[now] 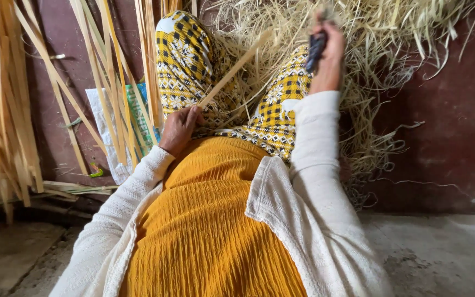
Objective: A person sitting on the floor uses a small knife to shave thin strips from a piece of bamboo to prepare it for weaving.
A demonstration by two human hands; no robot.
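The left hand [180, 127] is closed around the lower end of a thin, pale bamboo strip [236, 67], which slants up and to the right across the lap, above the yellow, black and white patterned trousers [185, 60]; the right hand [328, 52], raised at the end of a cream knitted sleeve [314, 143], grips a dark-handled knife [315, 48] just beside the strip's upper end. Behind it lies a heap of pale, curly bamboo shavings [375, 33] on the dark red floor [457, 132]; long flat bamboo slats [6, 99] stand and lean at the left, near a white printed sack [108, 137].
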